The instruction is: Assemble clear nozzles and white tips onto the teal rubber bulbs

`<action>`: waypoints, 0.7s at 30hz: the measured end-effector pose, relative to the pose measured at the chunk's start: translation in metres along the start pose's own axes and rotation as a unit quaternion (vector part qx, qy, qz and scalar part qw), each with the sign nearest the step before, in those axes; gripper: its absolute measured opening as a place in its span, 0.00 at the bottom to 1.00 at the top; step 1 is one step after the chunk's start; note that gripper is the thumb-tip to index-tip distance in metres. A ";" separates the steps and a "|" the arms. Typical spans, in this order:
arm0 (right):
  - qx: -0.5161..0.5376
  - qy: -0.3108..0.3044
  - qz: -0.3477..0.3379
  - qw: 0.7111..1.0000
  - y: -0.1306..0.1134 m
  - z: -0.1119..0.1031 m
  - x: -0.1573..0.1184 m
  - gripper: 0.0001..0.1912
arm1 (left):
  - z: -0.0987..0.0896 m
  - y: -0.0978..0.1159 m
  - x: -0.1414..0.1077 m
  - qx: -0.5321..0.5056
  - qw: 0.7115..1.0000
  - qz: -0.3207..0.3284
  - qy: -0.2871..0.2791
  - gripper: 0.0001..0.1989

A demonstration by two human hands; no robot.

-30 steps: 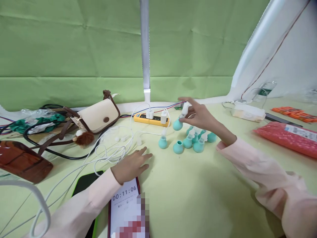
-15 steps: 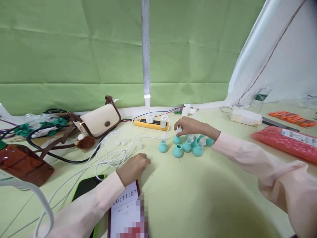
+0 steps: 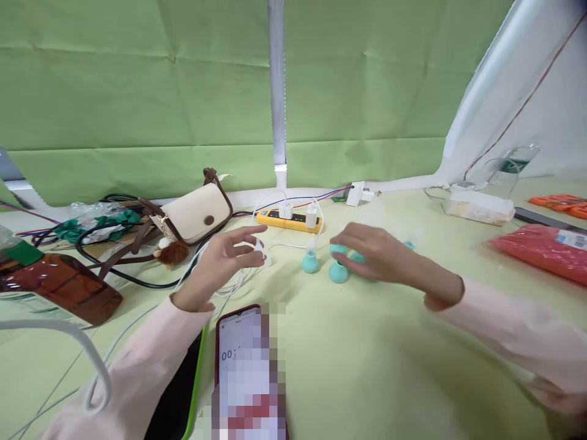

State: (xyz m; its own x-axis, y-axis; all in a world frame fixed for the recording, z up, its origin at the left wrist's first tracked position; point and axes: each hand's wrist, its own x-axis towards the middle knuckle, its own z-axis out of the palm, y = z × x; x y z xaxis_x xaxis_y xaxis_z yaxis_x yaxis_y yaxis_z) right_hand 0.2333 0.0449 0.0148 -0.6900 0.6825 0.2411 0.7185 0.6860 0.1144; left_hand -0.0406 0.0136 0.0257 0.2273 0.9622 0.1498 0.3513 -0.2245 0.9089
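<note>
My left hand (image 3: pixel 222 263) is raised over the white cable, thumb and fingers closed around a small clear nozzle (image 3: pixel 259 247). Another clear piece (image 3: pixel 268 260) lies on the table just beyond its fingertips. My right hand (image 3: pixel 373 250) reaches over a group of teal rubber bulbs, its thumb and fingers apart. The thumb is close beside the front teal bulb (image 3: pixel 338 273); contact is unclear. One teal bulb (image 3: pixel 310 263) with a clear nozzle stands upright to the left. Most other bulbs are hidden behind my right hand.
A yellow power strip (image 3: pixel 288 220) with white plugs lies behind the bulbs. To the left are a cream handbag (image 3: pixel 197 211) and a bottle of reddish-brown liquid (image 3: pixel 68 293). Two phones lie in front, one showing a timer (image 3: pixel 233 342). A red package (image 3: pixel 541 247) sits at right.
My left hand has risen from the table, now showing the clear nozzle in its fingers. My right hand has come nearer, from a rear bulb toward the front one. The view has shifted slightly.
</note>
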 end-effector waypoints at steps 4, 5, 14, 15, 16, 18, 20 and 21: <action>0.002 -0.055 -0.038 0.998 -0.008 0.026 -0.010 0.11 | -0.012 0.005 -0.002 -0.079 0.996 -0.038 0.037 0.16; 0.004 -0.069 -0.042 0.997 -0.006 0.033 -0.009 0.12 | -0.012 0.003 0.000 -0.091 0.994 -0.049 0.035 0.15; 0.101 -0.116 -0.070 0.986 -0.012 0.016 -0.008 0.12 | 0.013 -0.017 0.007 -0.121 0.985 -0.107 -0.059 0.23; 0.123 -0.118 -0.079 0.982 -0.022 0.012 -0.012 0.14 | 0.016 -0.018 0.007 -0.115 0.986 -0.109 -0.059 0.27; 0.142 -0.127 -0.093 0.977 -0.033 0.011 -0.017 0.15 | 0.019 -0.019 0.007 -0.110 0.986 -0.111 -0.058 0.29; 0.196 -0.176 -0.141 0.954 -0.054 0.013 -0.027 0.12 | 0.025 -0.021 0.007 -0.105 0.986 -0.116 -0.058 0.25; 0.210 -0.214 -0.165 0.940 -0.068 0.019 -0.034 0.12 | 0.029 -0.023 0.006 -0.113 0.984 -0.126 -0.062 0.18; 0.215 -0.223 -0.166 0.936 -0.070 0.020 -0.036 0.15 | 0.030 -0.023 0.006 -0.122 0.981 -0.133 -0.065 0.16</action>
State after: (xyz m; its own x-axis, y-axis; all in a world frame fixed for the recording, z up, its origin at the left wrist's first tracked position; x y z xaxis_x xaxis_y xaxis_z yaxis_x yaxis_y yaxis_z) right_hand 0.2063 -0.0224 -0.0215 -0.9060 0.3847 -0.1768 0.4222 0.8521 -0.3092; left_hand -0.0203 0.0199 -0.0064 0.2759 0.9506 -0.1426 0.1897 0.0916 0.9776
